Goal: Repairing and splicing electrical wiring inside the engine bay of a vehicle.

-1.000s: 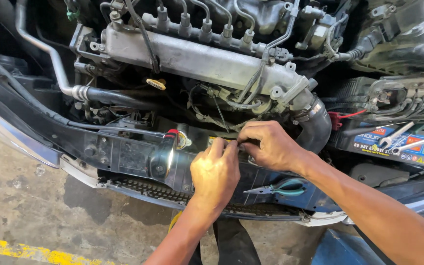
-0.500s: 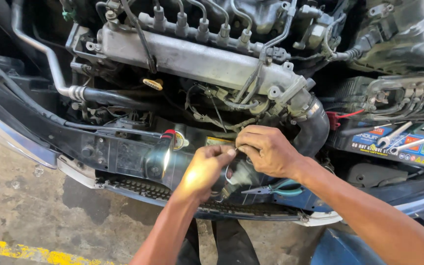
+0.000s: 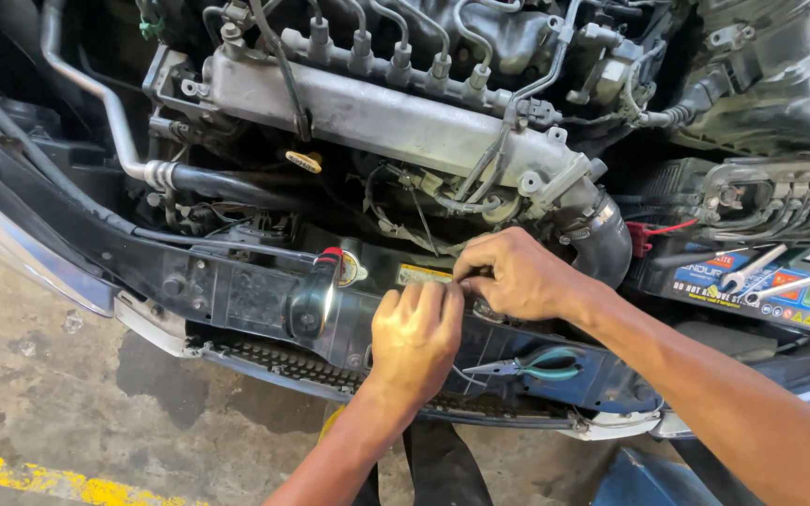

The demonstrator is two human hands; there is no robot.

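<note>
I look down into an open engine bay. My right hand [image 3: 517, 276] reaches in from the right, and its thumb and fingers pinch something small on top of the black front crossmember [image 3: 236, 295]. The fingers hide what it is. My left hand [image 3: 414, 337] comes up from below with its fingers curled down, fingertips touching the same spot right beside the right hand. Green-handled pliers [image 3: 529, 367] lie on the crossmember just below my right wrist. A lit black flashlight [image 3: 316, 298] with a red ring lies to the left of my hands.
The grey intake manifold [image 3: 396, 117] and several injector pipes lie behind the hands, with a black hose [image 3: 607, 245] to the right. Two wrenches [image 3: 785, 276] rest on the battery [image 3: 705, 281] at far right. Stained concrete floor [image 3: 49, 412] with a yellow line is at the lower left.
My left hand swung up and left in a blur, then settled back with fingers curled next to the right hand. My right hand stayed on the same spot.
</note>
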